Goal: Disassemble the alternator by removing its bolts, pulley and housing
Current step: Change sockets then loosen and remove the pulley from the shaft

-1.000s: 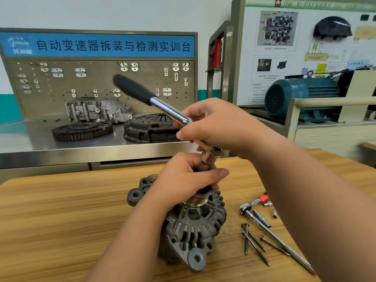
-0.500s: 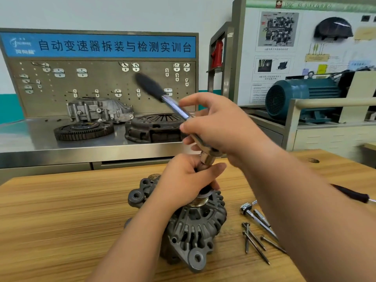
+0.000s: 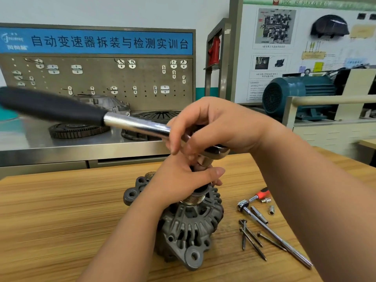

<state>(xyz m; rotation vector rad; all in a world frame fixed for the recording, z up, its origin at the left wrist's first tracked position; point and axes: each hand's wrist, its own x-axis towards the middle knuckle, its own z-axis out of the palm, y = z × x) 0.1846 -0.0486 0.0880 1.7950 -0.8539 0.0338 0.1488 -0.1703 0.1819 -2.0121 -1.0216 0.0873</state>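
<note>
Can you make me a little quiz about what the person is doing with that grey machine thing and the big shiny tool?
1. True or false: the loose long bolts lie on the wooden table to the right of the alternator.
2. Which hand holds the ratchet wrench near its head? A) left hand B) right hand C) neither.
3. Fill in: the left hand curls round the socket just above the ribbed ____.
Key: 1 true; 2 B; 3 pulley.
</note>
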